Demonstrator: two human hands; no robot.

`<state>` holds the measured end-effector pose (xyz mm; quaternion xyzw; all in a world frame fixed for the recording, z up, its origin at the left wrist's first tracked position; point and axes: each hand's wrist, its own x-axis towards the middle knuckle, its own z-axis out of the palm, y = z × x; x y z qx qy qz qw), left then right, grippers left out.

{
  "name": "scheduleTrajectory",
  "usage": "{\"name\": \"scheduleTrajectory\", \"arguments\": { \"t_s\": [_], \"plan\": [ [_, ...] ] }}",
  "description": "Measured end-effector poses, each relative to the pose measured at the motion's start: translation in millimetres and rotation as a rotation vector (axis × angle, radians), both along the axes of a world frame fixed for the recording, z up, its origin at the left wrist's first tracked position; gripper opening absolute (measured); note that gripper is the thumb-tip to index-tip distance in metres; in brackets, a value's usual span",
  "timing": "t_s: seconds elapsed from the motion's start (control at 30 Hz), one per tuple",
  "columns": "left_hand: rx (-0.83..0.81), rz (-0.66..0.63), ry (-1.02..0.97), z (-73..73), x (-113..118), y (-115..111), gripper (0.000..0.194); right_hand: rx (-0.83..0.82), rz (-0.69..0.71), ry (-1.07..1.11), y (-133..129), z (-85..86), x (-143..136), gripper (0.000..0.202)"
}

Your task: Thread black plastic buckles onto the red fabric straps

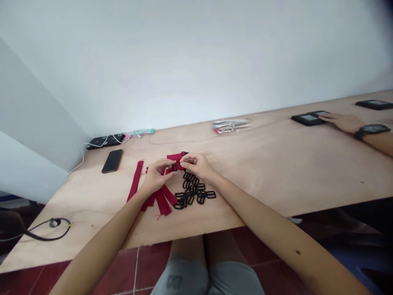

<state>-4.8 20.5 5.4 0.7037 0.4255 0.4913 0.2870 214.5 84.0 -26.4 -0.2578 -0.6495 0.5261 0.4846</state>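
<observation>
Between my two hands is a short red webbing strap (pixel 180 165) with a black slide buckle (pixel 175 166) threaded on it. My left hand (pixel 158 176) pinches the buckle end between thumb and fingers. The strap's right part is gripped by the fingertips of my right hand (pixel 198 164). Just behind lies another red strap (pixel 174 157) with a black buckle at its end. Loose red straps (pixel 161 202) are fanned out under and below my left hand, and one long strap (pixel 135 180) lies to its left. A heap of black slide buckles (pixel 192 189) sits below my right hand.
A phone (pixel 112 161) lies at left, near black boxes (pixel 106 141) with a white cable. Plastic packets (pixel 231 125) rest by the wall. A black cable (pixel 49 229) loops at the left edge. Another person's hand (pixel 344 122) touches black devices (pixel 307 119) at right.
</observation>
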Motion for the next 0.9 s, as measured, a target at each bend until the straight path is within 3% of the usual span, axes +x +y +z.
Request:
{"name": "scheduleTrajectory", "arguments": {
  "t_s": [0.3, 0.53, 0.9],
  "plan": [
    [0.179, 0.019, 0.131, 2.4, 3.6, -4.0, 0.027, 0.06, -0.026, -0.053, -2.0, 0.5, 0.0, 0.022],
    [0.162, -0.014, 0.071, -5.4, 1.4, 1.5, 0.029, -0.01, 0.045, -0.017, -7.5, 7.8, -1.9, 0.029],
    [0.119, -0.057, 0.093, 0.9, 2.3, -2.0, 0.026, -0.02, 0.032, 0.032, -2.5, -1.3, -3.5, 0.028]
  ]
}}
